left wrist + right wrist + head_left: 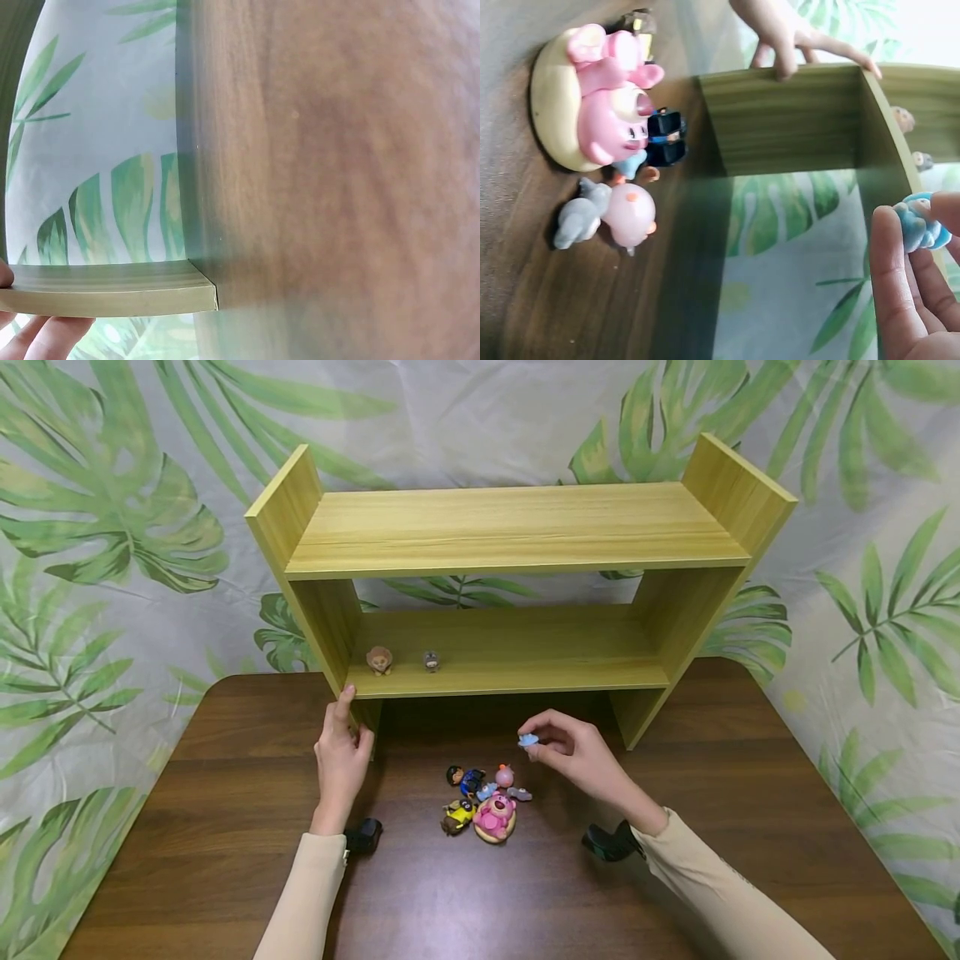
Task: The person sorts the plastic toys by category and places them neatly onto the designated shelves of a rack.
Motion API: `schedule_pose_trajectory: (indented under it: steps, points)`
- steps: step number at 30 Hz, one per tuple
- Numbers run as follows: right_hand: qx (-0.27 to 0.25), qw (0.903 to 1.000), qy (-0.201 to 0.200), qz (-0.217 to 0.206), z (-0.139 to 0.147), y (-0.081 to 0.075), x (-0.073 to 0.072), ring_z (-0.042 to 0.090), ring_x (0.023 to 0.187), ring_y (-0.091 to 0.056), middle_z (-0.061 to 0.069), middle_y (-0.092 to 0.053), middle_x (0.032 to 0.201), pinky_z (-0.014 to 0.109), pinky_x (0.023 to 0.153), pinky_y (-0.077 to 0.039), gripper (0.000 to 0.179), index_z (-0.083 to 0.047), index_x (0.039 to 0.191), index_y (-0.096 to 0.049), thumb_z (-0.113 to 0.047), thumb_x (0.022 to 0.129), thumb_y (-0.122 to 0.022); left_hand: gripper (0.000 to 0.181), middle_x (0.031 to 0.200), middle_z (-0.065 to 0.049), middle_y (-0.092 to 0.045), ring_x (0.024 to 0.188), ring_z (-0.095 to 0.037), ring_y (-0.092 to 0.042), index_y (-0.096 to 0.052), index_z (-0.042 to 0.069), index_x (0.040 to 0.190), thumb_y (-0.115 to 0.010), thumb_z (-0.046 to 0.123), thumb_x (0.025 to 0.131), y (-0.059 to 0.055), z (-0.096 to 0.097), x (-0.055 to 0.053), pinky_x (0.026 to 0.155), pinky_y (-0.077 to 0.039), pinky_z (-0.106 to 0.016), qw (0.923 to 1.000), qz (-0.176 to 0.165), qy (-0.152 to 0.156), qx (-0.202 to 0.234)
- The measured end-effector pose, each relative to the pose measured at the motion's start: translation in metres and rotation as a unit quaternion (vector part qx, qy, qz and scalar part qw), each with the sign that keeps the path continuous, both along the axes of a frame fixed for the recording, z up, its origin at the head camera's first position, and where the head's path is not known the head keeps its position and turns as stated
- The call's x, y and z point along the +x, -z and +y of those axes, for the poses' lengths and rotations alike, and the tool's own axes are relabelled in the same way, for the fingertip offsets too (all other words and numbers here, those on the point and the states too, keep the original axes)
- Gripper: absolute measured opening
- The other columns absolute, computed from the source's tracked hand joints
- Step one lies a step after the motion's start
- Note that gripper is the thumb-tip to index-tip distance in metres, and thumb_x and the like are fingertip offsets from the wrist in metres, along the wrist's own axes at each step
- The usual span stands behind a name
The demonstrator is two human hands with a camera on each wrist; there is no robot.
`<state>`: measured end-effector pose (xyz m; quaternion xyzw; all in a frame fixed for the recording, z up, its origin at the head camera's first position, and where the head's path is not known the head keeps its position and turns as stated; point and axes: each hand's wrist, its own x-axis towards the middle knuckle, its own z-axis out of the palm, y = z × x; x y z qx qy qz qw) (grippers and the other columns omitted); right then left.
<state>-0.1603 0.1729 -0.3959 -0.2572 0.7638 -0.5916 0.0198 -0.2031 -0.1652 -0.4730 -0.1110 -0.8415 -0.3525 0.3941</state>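
My right hand (pixel 577 750) pinches a small light-blue figurine (pixel 921 223) between thumb and fingertips, in front of the lower opening of a wooden shelf (pixel 510 687). My left hand (pixel 342 758) grips the front edge of the shelf's left side panel (pixel 112 300), thumb on one side and fingers on the other. On the middle board stand a brown lion figurine (pixel 379 660) and a small grey figurine (pixel 431 661). Below, on the table, lies a cluster of toys: a pink bear (pixel 615 112), a pink round figure (pixel 630 214), a grey figurine (pixel 581 214) and several others.
The shelf stands at the back of a dark wooden table (pixel 225 793), its upper board (pixel 510 527) over the middle one. A leaf-patterned cloth (pixel 487 410) hangs behind. A dark wrist camera (pixel 611 842) sits at my right wrist, another (pixel 365 836) at my left.
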Motion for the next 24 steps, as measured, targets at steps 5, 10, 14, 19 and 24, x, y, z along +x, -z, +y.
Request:
schedule_pose_trajectory:
  steps: [5, 10, 14, 19, 24]
  points:
    - [0.007, 0.9998, 0.010, 0.014, -0.002, -0.008, -0.002, 0.027, 0.089, -0.062, 0.013, -0.063, 0.102, 0.029, 0.074, -0.052, 0.019, -0.001, 0.108, -0.062, 0.000, 0.089, -0.063, 0.083, 0.093, -0.013, -0.046, 0.055, -0.017, -0.033, -0.031, 0.035, 0.143, -0.052, -0.014, 0.079, 0.001, 0.000, 0.000, 0.048, -0.030, -0.037, 1.0000, 0.002, -0.001, 0.000]
    - [0.005, 0.9996, 0.017, 0.023, -0.005, -0.015, -0.004, 0.025, 0.089, -0.062, 0.012, -0.063, 0.103, 0.027, 0.075, -0.052, 0.019, -0.001, 0.108, -0.062, 0.000, 0.089, -0.063, 0.083, 0.091, -0.013, -0.045, 0.055, -0.017, -0.033, -0.031, 0.034, 0.143, -0.052, -0.014, 0.079, 0.001, 0.000, 0.000, 0.048, -0.031, -0.036, 1.0000, 0.002, -0.002, 0.000]
    - [-0.006, 0.9994, 0.020, 0.028, -0.008, -0.020, -0.007, 0.027, 0.089, -0.062, 0.012, -0.063, 0.104, 0.027, 0.074, -0.052, 0.019, 0.000, 0.108, -0.062, 0.000, 0.089, -0.063, 0.082, 0.091, -0.013, -0.045, 0.055, -0.017, -0.033, -0.031, 0.034, 0.143, -0.052, -0.013, 0.080, 0.000, 0.000, 0.000, 0.048, -0.030, -0.036, 1.0000, -0.002, -0.002, 0.000]
    - [-0.018, 0.9990, 0.018, 0.036, -0.011, -0.026, -0.010, 0.026, 0.089, -0.063, 0.015, -0.063, 0.106, 0.027, 0.074, -0.052, 0.020, 0.002, 0.109, -0.062, 0.002, 0.089, -0.062, 0.081, 0.091, -0.013, -0.044, 0.055, -0.017, -0.033, -0.032, 0.035, 0.143, -0.052, -0.013, 0.080, -0.001, 0.001, 0.001, 0.049, -0.031, -0.036, 1.0000, -0.005, -0.001, 0.003]
    - [-0.027, 0.9987, 0.019, 0.038, -0.013, -0.031, -0.015, 0.025, 0.089, -0.063, 0.017, -0.062, 0.107, 0.026, 0.075, -0.051, 0.020, 0.004, 0.110, -0.060, 0.003, 0.090, -0.061, 0.082, 0.091, -0.013, -0.045, 0.055, -0.017, -0.033, -0.032, 0.035, 0.143, -0.052, -0.013, 0.080, -0.001, 0.001, 0.001, 0.049, -0.031, -0.036, 1.0000, -0.003, -0.001, 0.005]
